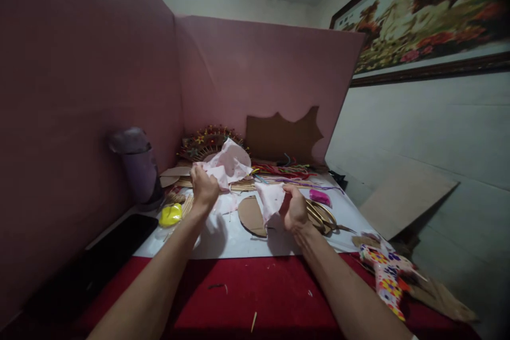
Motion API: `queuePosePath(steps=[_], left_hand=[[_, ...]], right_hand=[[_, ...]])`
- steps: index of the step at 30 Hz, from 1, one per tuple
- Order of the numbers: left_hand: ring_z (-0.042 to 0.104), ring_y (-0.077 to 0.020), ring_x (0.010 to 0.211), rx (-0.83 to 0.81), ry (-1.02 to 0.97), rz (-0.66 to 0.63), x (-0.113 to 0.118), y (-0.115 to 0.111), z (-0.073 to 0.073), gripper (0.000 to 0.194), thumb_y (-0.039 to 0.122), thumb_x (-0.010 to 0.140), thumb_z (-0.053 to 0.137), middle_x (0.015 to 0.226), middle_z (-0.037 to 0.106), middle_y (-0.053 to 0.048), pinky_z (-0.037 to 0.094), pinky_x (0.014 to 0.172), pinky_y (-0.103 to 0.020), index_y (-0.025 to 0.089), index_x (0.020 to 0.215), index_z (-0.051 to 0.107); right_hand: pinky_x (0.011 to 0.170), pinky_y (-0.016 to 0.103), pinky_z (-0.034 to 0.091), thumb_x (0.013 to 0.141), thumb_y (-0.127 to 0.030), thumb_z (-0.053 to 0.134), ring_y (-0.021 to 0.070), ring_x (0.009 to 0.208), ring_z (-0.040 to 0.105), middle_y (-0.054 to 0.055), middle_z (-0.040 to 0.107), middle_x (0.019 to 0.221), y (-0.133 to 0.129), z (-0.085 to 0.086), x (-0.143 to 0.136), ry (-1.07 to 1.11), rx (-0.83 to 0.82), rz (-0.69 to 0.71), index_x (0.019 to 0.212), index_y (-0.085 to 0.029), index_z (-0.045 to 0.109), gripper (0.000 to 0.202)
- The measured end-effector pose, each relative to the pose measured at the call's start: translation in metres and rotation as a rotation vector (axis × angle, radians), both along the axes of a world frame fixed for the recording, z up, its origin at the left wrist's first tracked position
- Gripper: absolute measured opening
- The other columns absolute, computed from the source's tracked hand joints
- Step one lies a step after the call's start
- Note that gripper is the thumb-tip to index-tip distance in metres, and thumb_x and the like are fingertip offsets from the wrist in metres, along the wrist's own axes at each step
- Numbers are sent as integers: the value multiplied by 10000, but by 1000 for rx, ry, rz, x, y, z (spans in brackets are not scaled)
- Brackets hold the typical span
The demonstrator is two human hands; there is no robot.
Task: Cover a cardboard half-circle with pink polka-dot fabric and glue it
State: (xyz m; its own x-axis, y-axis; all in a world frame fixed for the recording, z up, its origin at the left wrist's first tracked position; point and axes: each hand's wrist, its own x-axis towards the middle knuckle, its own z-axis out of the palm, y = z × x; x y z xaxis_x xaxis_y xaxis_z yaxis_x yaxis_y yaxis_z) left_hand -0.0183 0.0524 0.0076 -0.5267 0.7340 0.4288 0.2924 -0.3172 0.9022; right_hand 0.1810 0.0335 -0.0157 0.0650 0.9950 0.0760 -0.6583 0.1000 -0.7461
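Two pinches above the desk (239, 249): our left hand (205, 188) holds a crumpled pale sheet (230, 162), our right hand (297, 210) a smaller piece (271, 199) near half-round cardboard (250, 213); we should grip edges lightly.

Left grip (205, 188): pale sheet (235, 163); right grip (297, 209): pale scrap (271, 200)

Pink panels (271, 69) on my left and ahead, framed picture (430, 16) on pale wall (418, 127) to my right, dim light.
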Motion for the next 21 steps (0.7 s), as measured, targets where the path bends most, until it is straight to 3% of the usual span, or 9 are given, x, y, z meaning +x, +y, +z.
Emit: queuePosePath(steps=[2, 4, 7, 10, 14, 18, 21], left_hand=[[533, -247, 1072, -26, -44, -123, 13, -9, -2, 204, 151, 704, 577, 1054, 599, -101, 454, 845, -341, 179, 905, 569], [604, -226, 898, -107, -102, -333, 29, -18, -4, 139, 285, 758, 597, 894, 639, -79, 483, 758, -326, 172, 839, 597], [610, -198, 605, -284, -225, -643, 49, -30, -10, 346, 478, 740, 623, 645, 617, -70, 496, 573, -322, 137, 684, 592], [622, -180, 600, -388, -372, -828, 54, -37, -13, 370, 467, 671, 713, 670, 637, -77, 500, 570, -299, 121, 747, 606], [591, -118, 571, -394, -516, -888, 46, -37, -8, 313, 327, 631, 768, 717, 648, -33, 468, 532, -223, 143, 828, 611], [602, -146, 580, -431, -557, -958, 39, -34, -3, 314, 204, 560, 795, 725, 666, -60, 452, 510, -233, 110, 824, 654], [621, -159, 580, -454, -560, -938, 36, -30, -5, 366, 97, 507, 798, 753, 693, -90, 452, 522, -243, 91, 853, 680]], right_hand=[[413, 219, 354, 585, -237, 554, 99, 401, 442, -67, 515, 493, -3, -1, -3, -11, 18, 42, 631, -207, 464, 106], [419, 204, 334, 600, -232, 574, 92, 424, 446, -70, 527, 526, -6, -2, -5, -33, 46, 84, 663, -202, 492, 108], [452, 206, 342, 612, -237, 580, 94, 462, 450, -59, 537, 564, -10, -1, -8, -68, 84, 153, 671, -194, 516, 97], [477, 207, 344, 595, -220, 568, 95, 479, 435, -56, 493, 538, -12, 1, -10, -90, 102, 200, 623, -191, 498, 81], [478, 207, 328, 569, -208, 541, 93, 479, 404, -47, 462, 524, -12, 1, -12, -122, 88, 274, 589, -185, 490, 59], [456, 209, 311, 557, -218, 523, 89, 450, 367, -47, 447, 507, -11, -2, -11, -141, 42, 367, 582, -182, 487, 57], [448, 206, 310, 570, -244, 551, 86, 440, 366, -52, 452, 497, -10, -3, -11, -151, 8, 378, 598, -184, 483, 95]])
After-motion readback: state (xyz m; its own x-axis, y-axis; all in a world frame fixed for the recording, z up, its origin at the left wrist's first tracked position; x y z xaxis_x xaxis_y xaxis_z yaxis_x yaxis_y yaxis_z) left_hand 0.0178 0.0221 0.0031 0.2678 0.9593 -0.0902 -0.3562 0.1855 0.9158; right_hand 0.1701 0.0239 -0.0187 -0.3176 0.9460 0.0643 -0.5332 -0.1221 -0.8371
